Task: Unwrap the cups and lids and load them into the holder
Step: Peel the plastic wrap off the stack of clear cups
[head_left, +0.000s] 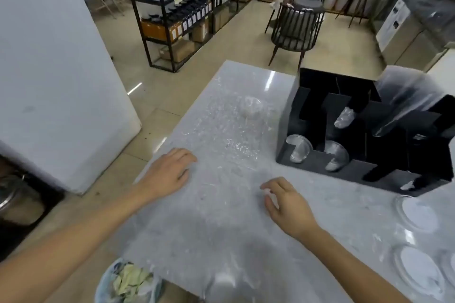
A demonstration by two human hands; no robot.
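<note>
A black holder [295, 106] with several slots stands at the right of the marble counter [197, 229]. Clear lids [299, 149] sit in its front slots, and a stack of clear cups [406, 96] in plastic wrap leans out of a rear right slot. A sheet of clear plastic wrap [221, 135] lies flat across the counter, with a crumpled lump of it [251, 107] at the far end. My left hand [170, 172] rests palm down on the wrap's near left edge. My right hand [285, 202] hovers over the counter, fingers curled and pinching something small and clear.
Several clear lids [418, 214] lie on the counter at the near right. A bin with crumpled waste [130, 280] sits below the counter's near edge. A white cabinet [49, 81] stands to the left. Shelving and chairs are farther back.
</note>
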